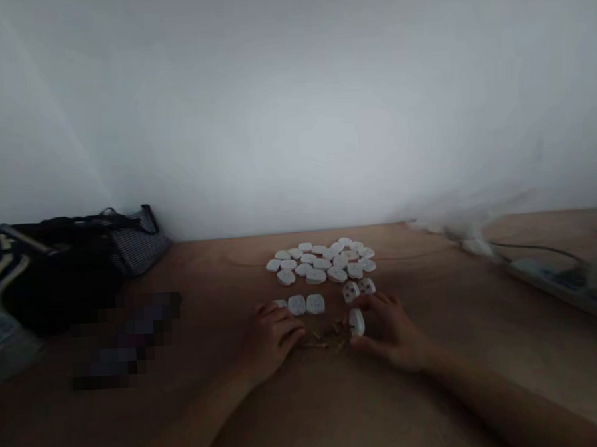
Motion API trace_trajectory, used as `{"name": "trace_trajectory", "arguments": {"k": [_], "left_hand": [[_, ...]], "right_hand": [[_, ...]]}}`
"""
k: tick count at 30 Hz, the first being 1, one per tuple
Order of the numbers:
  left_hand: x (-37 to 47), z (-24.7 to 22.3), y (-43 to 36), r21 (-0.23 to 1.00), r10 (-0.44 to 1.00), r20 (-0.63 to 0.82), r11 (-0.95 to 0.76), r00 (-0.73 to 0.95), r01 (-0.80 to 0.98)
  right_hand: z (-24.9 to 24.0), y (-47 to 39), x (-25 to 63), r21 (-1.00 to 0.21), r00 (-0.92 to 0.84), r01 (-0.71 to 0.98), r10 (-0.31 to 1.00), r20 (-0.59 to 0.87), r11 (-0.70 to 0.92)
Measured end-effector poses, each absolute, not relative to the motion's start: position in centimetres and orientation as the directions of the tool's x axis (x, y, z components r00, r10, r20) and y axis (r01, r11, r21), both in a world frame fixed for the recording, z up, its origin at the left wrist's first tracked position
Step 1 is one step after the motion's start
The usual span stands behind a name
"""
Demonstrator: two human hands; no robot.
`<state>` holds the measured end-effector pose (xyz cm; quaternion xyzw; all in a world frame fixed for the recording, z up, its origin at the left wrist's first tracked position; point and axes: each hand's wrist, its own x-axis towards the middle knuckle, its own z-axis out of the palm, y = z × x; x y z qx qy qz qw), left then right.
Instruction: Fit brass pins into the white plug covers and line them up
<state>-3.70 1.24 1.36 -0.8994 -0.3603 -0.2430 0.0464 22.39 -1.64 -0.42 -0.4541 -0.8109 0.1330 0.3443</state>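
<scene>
We pinch a white piece (pixel 356 322) at lower center between thumb and fingers of our right hand (pixel 398 337).

Our left hand (pixel 270 335) curls beside other white pieces (pixel 315 304); we cannot tell whether it grips anything. The lower-left object (pixel 127 340) is too pixelated to read.

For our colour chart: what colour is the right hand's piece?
The held piece is white, clearest in head view.

White piece (pixel 357 322) in right grip (pixel 397 335)
</scene>
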Motion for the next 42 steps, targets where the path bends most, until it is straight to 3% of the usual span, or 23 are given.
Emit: {"name": "trace_trajectory", "arguments": {"k": [4,11,16,20,25,30,37,42], "left_hand": [[-4.1,1.5,1.4,0.071,0.646,0.432,-0.719,0.629,0.691],[-1.3,1.7,-0.8,0.287,0.634,0.487,-0.765,0.600,0.576],[0.0,1.4,-1.6,0.219,0.567,0.534,-0.809,0.627,0.546],[-0.5,1.2,-1.0,0.211,0.591,0.572,-0.776,0.568,0.595],[-1.8,1.6,-0.3,0.195,0.639,0.465,-0.749,0.613,0.633],[-3.4,2.1,0.1,0.192,0.593,0.334,-0.804,0.733,0.563],[-4.4,2.0,0.5,0.209,0.638,0.313,-0.769,0.703,0.605],[-4.1,2.0,0.2,0.240,0.682,0.363,-0.727,0.635,0.644]], "right_hand": [[-0.3,-1.8,22.3,-0.547,-0.367,0.633,0.834,0.412,0.548],[0.2,-2.5,20.9,-0.544,-0.406,0.591,0.803,0.437,0.595],[0.3,-2.9,19.8,-0.505,-0.441,0.583,0.770,0.462,0.637],[0.0,-2.4,20.4,-0.496,-0.364,0.636,0.796,0.483,0.592],[-0.3,-1.5,22.2,-0.518,-0.253,0.674,0.823,0.508,0.527],[-0.3,-1.0,23.1,-0.483,-0.240,0.722,0.834,0.496,0.495],[0.8,1.2,22.3,-0.348,-0.279,0.796,0.812,0.513,0.494],[1.7,4.0,20.8,-0.118,-0.473,0.825,0.789,0.393,0.553]]}}
